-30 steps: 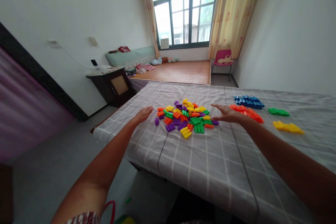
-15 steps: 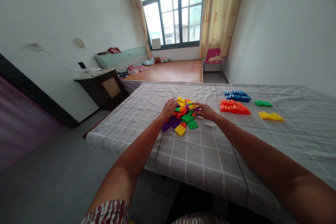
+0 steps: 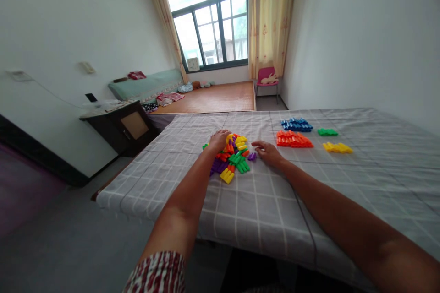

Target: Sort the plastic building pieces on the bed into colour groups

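Note:
A mixed heap of plastic toy building blocks [image 3: 237, 160] in yellow, green, orange and purple lies on the checked cloth. My left hand [image 3: 219, 139] rests at the heap's far left side, its fingers stretched over the blocks; the wrist and forearm hide part of the pile. To the right of the heap, my right hand [image 3: 268, 152] hovers low over the cloth with thumb and fingers apart and nothing visible between them. Close to its fingertips lies a single purple block [image 3: 252, 156], apart from the heap.
Right of my right hand lie sorted groups: orange blocks [image 3: 294, 139], blue blocks [image 3: 297, 124], green blocks [image 3: 327, 132] and yellow blocks [image 3: 337, 148]. The grey checked tablecloth [image 3: 261, 192] covers the table. Behind stand a bed [image 3: 220, 97], a dark cabinet [image 3: 129, 130] and a pink chair [image 3: 266, 74].
My right hand has drawn away from the heap to the right, and a purple block now lies apart beside it. My left hand has shifted further over the pile. The camera view has turned slightly.

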The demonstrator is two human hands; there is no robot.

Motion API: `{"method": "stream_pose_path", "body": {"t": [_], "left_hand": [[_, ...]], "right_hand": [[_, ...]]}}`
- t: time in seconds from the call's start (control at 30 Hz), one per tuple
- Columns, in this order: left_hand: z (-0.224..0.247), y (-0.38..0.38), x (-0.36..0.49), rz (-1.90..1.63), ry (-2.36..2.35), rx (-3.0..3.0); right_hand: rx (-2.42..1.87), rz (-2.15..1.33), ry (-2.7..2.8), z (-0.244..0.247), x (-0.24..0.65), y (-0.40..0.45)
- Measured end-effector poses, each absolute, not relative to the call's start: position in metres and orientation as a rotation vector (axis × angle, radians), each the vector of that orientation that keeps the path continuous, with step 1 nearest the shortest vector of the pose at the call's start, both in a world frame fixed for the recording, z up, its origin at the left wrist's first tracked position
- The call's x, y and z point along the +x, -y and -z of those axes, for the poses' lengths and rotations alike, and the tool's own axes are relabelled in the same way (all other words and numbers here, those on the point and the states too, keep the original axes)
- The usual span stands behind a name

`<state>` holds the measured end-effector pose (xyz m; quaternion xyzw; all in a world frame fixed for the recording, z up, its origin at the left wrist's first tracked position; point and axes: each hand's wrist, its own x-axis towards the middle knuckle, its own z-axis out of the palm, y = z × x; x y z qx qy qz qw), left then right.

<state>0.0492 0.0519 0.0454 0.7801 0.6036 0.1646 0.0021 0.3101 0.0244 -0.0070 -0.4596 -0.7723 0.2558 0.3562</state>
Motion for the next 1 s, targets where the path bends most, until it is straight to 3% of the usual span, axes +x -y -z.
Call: {"method": "stream_pose_path", "body": {"t": [0.17, 0.47, 0.67, 1.0], "left_hand": [[-0.052, -0.062, 0.047, -0.339, -2.030, 2.370], [-0.058, -0.036, 0.059, -1.114, -1.872, 2.204], [-0.047, -0.018, 0.101, -1.149, -1.445, 2.231], [-0.035, -0.002, 0.103, -1.206, -1.429, 2.510]], "right_hand": [[-1.199, -0.691, 1.981, 0.013, 0.317, -0.023], [-0.998, -0.962, 2.030, 0.004, 0.294, -0.005], [-0.988, -0.783, 1.731, -0.005, 0.291, -0.009], [-0.917, -0.801, 1.715, -0.001, 0.304, -0.024]]}}
